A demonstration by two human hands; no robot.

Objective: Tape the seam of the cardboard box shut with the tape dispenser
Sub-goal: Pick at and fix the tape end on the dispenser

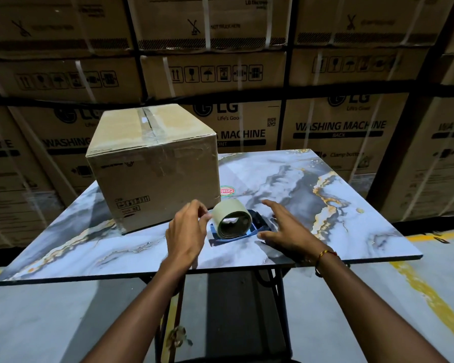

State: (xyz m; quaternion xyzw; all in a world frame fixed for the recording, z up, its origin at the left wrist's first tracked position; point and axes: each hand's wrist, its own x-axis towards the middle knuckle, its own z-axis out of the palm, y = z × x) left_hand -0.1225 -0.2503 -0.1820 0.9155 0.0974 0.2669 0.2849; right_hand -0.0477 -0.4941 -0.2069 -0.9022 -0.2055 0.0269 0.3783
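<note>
Near the table's (351, 231) front edge, the left hand (185, 231) pinches the tape dispenser's (232, 222) roll while the right hand (286, 226) hovers spread and empty beside it, so a loose one-sided lift may tip it short of the box (152, 163) at the back-left corner.

A brown cardboard box (152, 163) stands upright at ten o'clock, its top flaps closed, clear tape along the top seam (149, 124). At six o'clock from its right corner lies a blue tape dispenser (236, 231), carrying a pale tape roll (232, 217).
</note>
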